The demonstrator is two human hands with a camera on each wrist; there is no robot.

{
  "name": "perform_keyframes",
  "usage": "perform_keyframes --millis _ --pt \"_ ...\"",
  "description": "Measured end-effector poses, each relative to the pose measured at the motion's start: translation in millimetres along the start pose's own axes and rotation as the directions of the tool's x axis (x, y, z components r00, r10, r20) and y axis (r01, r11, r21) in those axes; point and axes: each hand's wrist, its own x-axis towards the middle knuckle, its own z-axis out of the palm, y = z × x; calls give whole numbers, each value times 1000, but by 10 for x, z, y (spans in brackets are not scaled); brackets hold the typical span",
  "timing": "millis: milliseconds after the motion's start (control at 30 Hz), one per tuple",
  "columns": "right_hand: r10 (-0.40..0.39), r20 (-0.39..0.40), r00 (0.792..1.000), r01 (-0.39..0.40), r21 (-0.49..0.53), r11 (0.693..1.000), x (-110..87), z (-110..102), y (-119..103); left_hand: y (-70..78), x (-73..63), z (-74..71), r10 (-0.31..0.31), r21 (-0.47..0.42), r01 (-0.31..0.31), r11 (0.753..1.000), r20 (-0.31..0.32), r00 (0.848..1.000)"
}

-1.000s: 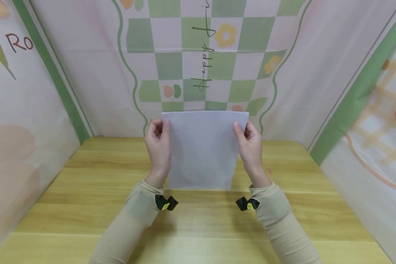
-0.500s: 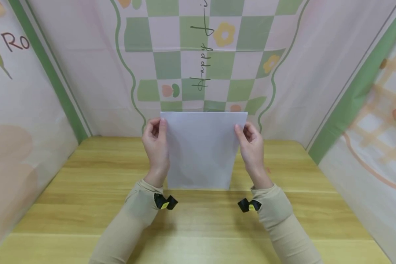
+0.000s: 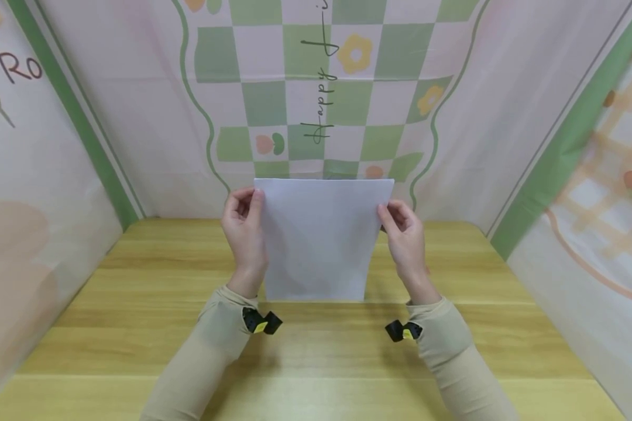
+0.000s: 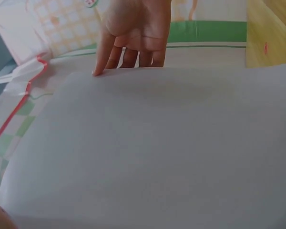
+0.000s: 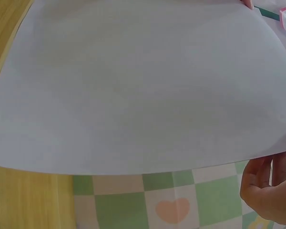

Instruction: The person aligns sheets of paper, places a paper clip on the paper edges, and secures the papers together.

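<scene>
A blank white sheet of paper (image 3: 316, 245) stands nearly upright in front of me, its lower edge at or just above the wooden table. My left hand (image 3: 246, 237) pinches its left edge near the top corner, thumb on the near face and fingers behind. On the opposite edge, a little lower, my right hand (image 3: 404, 242) pinches the paper in the same way. The left wrist view has the sheet filling most of the picture, with the right hand (image 4: 138, 31) at its far edge. In the right wrist view, the right hand (image 5: 271, 191) shows at the lower right.
The wooden table (image 3: 316, 362) spreads out below the hands. A cloth backdrop (image 3: 274, 105) with green checks and flowers hangs behind it. Printed cloth side walls (image 3: 47, 245) stand left and right. Each wrist carries a small black camera (image 3: 261, 321).
Both hands have shifted slightly outward, the right one also slightly downward along the paper's edge. The sheet stays nearly in place, drifting a little left in view along with the backdrop.
</scene>
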Motion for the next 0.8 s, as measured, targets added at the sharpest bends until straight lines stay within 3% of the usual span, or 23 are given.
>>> perform_keyframes --millis 500,800 --pt "2 23 1000 -2 5 1000 -21 -104 102 3 -1 7 -8 -36 8 999 -21 1000" --pt "9 30 1000 -9 -20 1000 -27 -155 180 4 -15 6 -4 -51 4 999 0 1000"
